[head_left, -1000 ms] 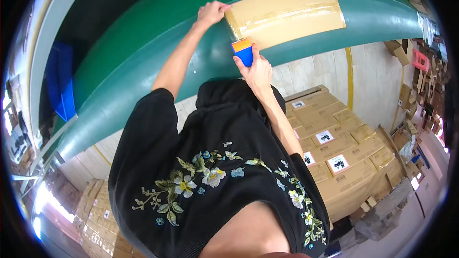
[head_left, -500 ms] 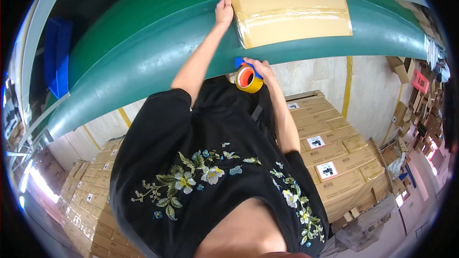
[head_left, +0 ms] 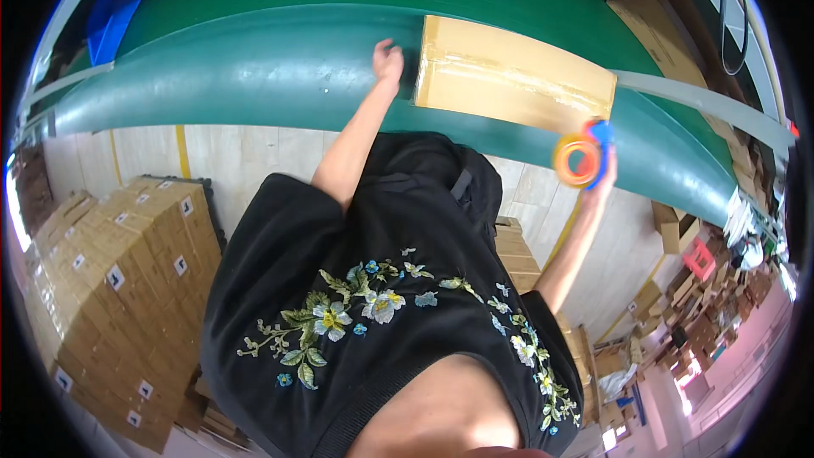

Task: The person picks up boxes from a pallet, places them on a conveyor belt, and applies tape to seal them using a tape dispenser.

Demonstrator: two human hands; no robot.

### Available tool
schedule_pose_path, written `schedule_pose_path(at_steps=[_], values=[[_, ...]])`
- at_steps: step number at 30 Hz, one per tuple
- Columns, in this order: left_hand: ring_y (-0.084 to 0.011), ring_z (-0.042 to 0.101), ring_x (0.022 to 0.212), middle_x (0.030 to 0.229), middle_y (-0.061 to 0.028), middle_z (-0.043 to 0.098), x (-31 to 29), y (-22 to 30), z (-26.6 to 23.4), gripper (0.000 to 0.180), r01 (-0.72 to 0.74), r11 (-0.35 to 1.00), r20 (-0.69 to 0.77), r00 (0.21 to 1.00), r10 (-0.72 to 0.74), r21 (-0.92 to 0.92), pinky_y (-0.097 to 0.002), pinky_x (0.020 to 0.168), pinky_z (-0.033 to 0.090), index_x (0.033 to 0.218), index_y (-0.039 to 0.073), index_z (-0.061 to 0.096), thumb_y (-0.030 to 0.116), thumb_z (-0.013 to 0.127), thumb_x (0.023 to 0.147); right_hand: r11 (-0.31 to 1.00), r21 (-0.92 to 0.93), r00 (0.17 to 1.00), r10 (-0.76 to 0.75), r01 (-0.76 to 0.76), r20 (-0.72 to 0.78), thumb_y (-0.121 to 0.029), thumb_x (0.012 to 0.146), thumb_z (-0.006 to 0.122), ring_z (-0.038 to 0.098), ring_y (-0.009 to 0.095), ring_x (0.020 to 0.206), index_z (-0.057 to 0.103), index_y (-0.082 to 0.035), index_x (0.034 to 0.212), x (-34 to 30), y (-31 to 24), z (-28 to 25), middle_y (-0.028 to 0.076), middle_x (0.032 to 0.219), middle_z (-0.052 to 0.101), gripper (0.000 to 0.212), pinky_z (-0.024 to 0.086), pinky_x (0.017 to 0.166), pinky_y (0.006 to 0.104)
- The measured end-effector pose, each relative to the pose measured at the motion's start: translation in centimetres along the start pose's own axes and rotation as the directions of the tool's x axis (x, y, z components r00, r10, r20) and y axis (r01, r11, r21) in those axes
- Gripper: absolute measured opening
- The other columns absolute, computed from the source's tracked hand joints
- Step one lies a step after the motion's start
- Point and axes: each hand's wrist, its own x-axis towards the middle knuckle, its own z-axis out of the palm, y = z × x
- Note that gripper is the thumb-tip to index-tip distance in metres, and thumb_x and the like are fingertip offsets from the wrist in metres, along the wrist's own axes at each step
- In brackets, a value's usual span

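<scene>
A long brown cardboard box point(head_left: 509, 76) lies on the green work surface point(head_left: 280, 59), with shiny packing tape along its top and near edge. My left hand point(head_left: 388, 66) hovers a little to the left of the box, apart from it, its fingers loosely curled and holding nothing. At the box's near right corner, my right hand point(head_left: 604, 182) grips a blue tape dispenser point(head_left: 604, 137) with a yellow tape roll on an orange core. The roll is slightly blurred, and I cannot tell whether the dispenser touches the box.
A pale metal rail point(head_left: 704, 93) runs from the box's right end. Stacked cartons point(head_left: 127, 263) stand on the floor at the left. More cardboard point(head_left: 678, 322) and a pink plastic stool-like thing point(head_left: 699, 259) are at the right. A blue panel point(head_left: 114, 13) stands far left.
My left hand has let go of the box's left end and come down beside it. My right hand has carried the tape dispenser rightward to the box's right end. The view has turned.
</scene>
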Motion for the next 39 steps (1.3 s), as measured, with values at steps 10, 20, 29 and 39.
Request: schedule_pose_path(at_steps=[10,20,29,39], values=[[-0.0269,0.028,0.134,0.148,-0.0199,0.022,-6.9,0.2,-1.5,0.068,0.474,0.877,0.239,0.863,-0.444,-0.083,-0.0421,0.111,0.018,0.142,0.006,0.026,0.052,0.031,0.091,0.963,0.263,0.998,0.062,-0.059,-0.005,-0.043,0.092,0.043,0.056,0.013,0.061,0.061,-0.011,0.100,14.5,-0.8,-1.0,0.001,0.077,0.062,0.038,0.047,0.052,0.0264],[-0.0265,0.059,0.103,0.112,-0.0128,0.062,-3.3,-0.4,1.0,0.055,0.351,0.929,0.470,0.844,-0.258,-0.121,-0.0377,0.092,0.046,0.119,0.004,0.054,0.039,0.019,0.094,0.734,0.638,0.973,-0.182,0.232,-0.144,-0.036,0.091,0.038,0.057,0.027,0.105,0.055,-0.006,0.117,15.1,3.0,-2.1,0.010,0.116,0.059,0.044,0.047,0.092,0.0435],[-0.0244,0.050,0.116,0.126,-0.0053,0.054,-1.2,-2.2,-9.7,0.059,0.280,0.952,0.115,0.949,-0.294,0.124,-0.0389,0.096,0.039,0.134,0.007,0.040,0.049,0.029,0.094,0.686,0.694,0.783,-0.301,-0.219,0.544,-0.043,0.091,0.041,0.060,0.030,0.098,0.055,-0.011,0.119,9.5,5.9,3.7,0.009,0.110,0.062,0.044,0.050,0.083,0.0497],[-0.0389,0.052,0.105,0.117,-0.0224,0.052,-0.6,-4.6,-26.1,0.041,-0.185,0.715,-0.466,0.645,0.606,0.675,-0.0464,0.087,0.042,0.120,0.007,0.051,0.018,0.060,0.081,0.730,0.437,0.730,0.123,-0.526,0.672,-0.044,0.089,0.038,0.058,0.026,0.104,0.054,-0.008,0.118,3.5,14.3,30.8,0.010,0.112,0.061,0.049,0.047,0.092,0.0425]])
